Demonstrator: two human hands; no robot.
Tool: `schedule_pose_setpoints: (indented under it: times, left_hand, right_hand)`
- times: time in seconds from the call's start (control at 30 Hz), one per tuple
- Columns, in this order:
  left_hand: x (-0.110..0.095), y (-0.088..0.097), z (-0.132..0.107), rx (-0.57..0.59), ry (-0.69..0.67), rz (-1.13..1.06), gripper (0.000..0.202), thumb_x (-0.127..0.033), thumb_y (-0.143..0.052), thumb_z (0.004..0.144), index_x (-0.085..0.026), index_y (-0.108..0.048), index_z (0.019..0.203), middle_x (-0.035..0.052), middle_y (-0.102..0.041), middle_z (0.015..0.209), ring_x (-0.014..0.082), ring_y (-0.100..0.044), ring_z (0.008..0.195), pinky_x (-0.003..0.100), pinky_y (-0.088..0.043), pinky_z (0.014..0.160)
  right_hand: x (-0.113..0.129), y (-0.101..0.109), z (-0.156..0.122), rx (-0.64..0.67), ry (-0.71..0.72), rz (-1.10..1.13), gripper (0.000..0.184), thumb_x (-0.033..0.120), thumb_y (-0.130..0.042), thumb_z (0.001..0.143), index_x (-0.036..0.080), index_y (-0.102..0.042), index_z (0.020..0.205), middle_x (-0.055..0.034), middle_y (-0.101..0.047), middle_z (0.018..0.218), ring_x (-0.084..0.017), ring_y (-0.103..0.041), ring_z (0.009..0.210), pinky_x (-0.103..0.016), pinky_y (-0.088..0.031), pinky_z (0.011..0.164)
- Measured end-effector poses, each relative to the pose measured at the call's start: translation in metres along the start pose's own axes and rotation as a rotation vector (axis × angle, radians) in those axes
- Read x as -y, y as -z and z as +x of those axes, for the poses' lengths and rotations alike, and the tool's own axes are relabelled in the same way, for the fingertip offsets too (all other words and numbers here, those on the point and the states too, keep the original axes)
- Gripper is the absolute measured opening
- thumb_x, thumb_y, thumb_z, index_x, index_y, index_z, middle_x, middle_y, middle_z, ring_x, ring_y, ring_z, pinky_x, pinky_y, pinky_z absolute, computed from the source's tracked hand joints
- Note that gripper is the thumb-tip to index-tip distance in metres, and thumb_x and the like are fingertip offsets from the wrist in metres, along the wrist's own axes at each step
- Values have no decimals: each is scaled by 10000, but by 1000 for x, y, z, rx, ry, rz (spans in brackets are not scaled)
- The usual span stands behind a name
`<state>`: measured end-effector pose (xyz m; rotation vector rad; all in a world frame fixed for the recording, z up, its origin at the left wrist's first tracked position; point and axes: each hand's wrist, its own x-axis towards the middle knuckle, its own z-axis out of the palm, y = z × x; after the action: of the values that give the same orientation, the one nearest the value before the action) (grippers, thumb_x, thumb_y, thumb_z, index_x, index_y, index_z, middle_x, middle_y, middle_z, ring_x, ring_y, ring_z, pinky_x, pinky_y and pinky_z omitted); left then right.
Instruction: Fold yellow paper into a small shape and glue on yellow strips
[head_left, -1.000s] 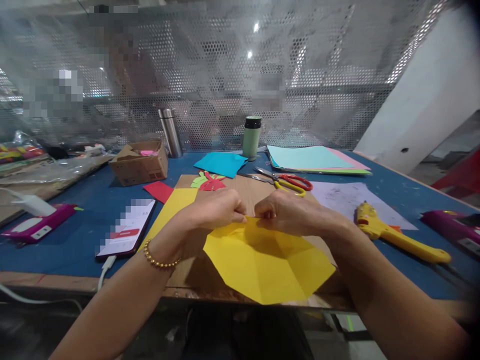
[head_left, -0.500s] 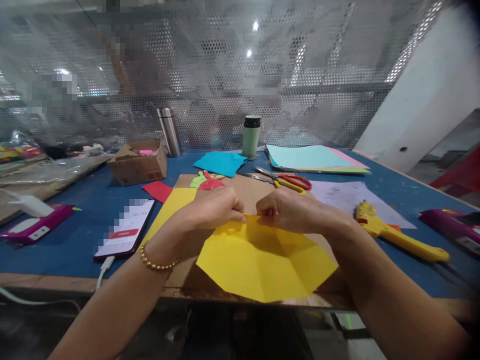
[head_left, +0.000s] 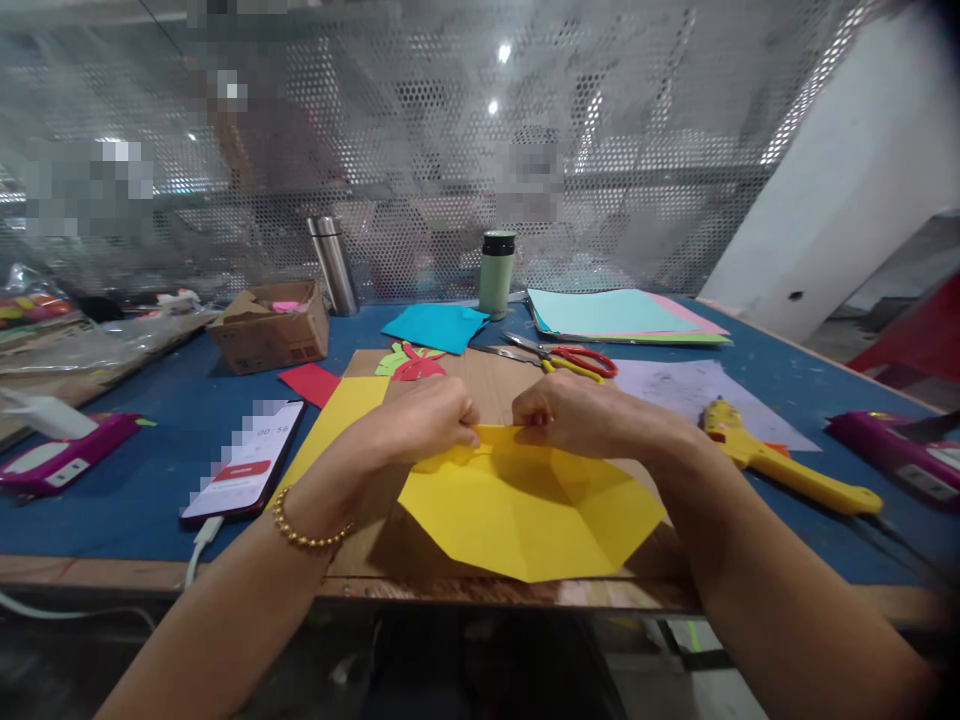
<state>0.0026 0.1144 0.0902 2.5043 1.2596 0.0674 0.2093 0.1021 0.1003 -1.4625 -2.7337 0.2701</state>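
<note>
A creased yellow paper sheet [head_left: 525,510] lies on a wooden board [head_left: 495,385] at the table's near edge. My left hand [head_left: 427,420] is closed and pinches the sheet's far edge from the left. My right hand [head_left: 577,415] is closed too and pinches the same edge from the right, a short gap between the two fists. A gold bead bracelet sits on my left wrist. A second yellow sheet [head_left: 334,420] lies flat under my left forearm.
Scissors with red and yellow handles [head_left: 574,362], a yellow glue gun [head_left: 780,465], a phone [head_left: 244,470] on a cable, a cardboard box [head_left: 270,325], two flasks, a red scrap [head_left: 311,382], cut paper shapes and stacked coloured sheets [head_left: 622,318] lie on the blue table. A perforated screen stands behind.
Both hands keep pinching the far edge of the yellow sheet and have spread slightly apart. The sheet has shifted a little toward the far side of the board.
</note>
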Motion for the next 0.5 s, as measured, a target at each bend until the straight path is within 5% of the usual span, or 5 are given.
schedule_pose_setpoints:
  times: [0.17,0.5]
  left_hand:
    - [5,-1,2,1,-32,-95,429,-470,-523,920,-170,-520,614,-35,-403,565,104,-362,526,285,-194,546]
    - [7,-6,6,-32,-70,19,367,-320,-552,899,-170,-494,569,-29,-420,520,106,-376,515,299,-193,552]
  right_hand:
    - [0,0,0,-10,-13,-35,121,137,-660,807,162,-717,703,-11,-696,694,-110,-539,593,-251,-284,549]
    - [4,3,0,6,-5,-30,117,99,-654,799,151,-728,723,-15,-707,712,-110,-552,605,-242,-292,556]
